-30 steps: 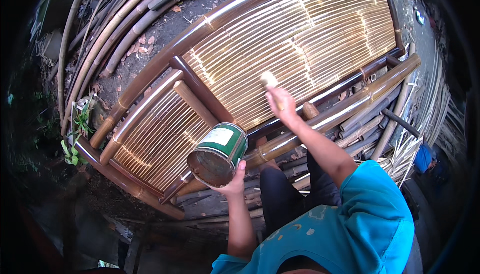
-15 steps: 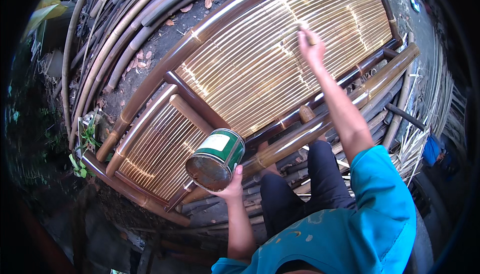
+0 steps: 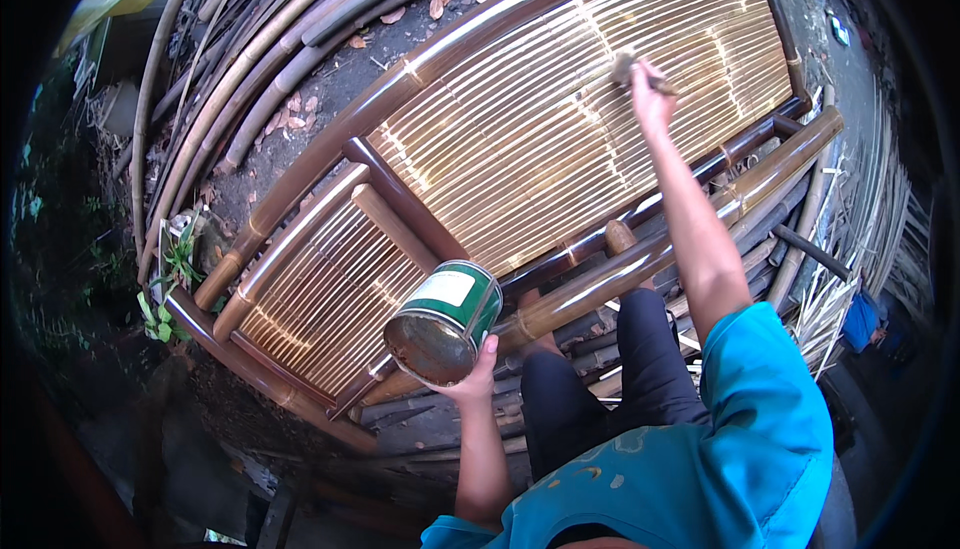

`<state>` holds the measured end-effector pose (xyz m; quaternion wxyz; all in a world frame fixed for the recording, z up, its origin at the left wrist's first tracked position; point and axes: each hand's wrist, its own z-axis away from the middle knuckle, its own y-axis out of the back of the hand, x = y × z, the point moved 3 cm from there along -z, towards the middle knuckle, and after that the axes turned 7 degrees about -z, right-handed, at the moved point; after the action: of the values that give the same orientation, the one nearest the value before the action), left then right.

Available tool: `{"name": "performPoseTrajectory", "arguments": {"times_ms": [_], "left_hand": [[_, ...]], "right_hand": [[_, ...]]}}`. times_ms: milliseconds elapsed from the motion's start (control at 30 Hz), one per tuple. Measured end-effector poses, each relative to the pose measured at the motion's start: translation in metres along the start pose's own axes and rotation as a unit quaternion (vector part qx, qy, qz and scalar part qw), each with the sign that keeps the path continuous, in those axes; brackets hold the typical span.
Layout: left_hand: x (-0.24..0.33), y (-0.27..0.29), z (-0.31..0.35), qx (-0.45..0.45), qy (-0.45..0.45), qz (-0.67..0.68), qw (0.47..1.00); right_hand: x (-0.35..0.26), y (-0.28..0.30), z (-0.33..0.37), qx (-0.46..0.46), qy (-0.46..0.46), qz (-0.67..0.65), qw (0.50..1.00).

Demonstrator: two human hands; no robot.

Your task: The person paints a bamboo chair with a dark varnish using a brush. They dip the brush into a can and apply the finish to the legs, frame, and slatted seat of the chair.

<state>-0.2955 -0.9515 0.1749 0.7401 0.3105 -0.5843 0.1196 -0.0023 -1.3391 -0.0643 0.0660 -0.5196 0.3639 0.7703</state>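
Observation:
A green can (image 3: 457,299) with a white label is in my left hand (image 3: 474,381), whose thumb lies along its side and whose other fingers are mostly hidden beneath. The can is tilted, its round brown-stained end toward me; how much it holds cannot be made out. My right hand (image 3: 652,99) grips a paintbrush (image 3: 626,69) by its handle, bristles at the slats. Under the brush lies a long panel of glossy bamboo slats (image 3: 520,129), framed by dark brown bamboo poles. Left of the can, a smaller slatted section (image 3: 320,314) joins the same piece.
Bent bamboo poles (image 3: 270,44) are piled at the upper left beside dry leaves (image 3: 290,117) on the ground. A thick shiny bamboo rail (image 3: 690,224) runs between my legs (image 3: 655,349) and the panel. Split bamboo strips (image 3: 870,209) lie at the right.
My right hand has moved slightly right and down across the slats, and the brush head now shows clearly. The can and my left hand appear a little farther right, as the view has shifted.

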Motion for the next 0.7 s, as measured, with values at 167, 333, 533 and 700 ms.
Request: {"name": "performPoseTrajectory", "arguments": {"times_ms": [167, 333, 533, 700], "left_hand": [[0.007, 0.008, -0.011, 0.016, -0.044, -0.017, 0.999], [0.004, 0.033, -0.004, 0.058, -0.033, -0.026, 0.997], [-0.015, 0.043, 0.004, 0.040, 0.000, -0.005, 0.999], [-0.022, 0.058, 0.018, 0.074, 0.010, -0.041, 0.996]], "right_hand": [[0.005, -0.099, 0.291, -0.435, 0.091, -0.076, 0.892], [-0.018, -0.113, 0.311, -0.546, 0.201, 0.007, 0.813], [-0.102, -0.175, 0.228, -0.367, 0.305, -0.142, 0.867], [0.003, -0.080, 0.334, -0.663, 0.185, 0.185, 0.702]]}}
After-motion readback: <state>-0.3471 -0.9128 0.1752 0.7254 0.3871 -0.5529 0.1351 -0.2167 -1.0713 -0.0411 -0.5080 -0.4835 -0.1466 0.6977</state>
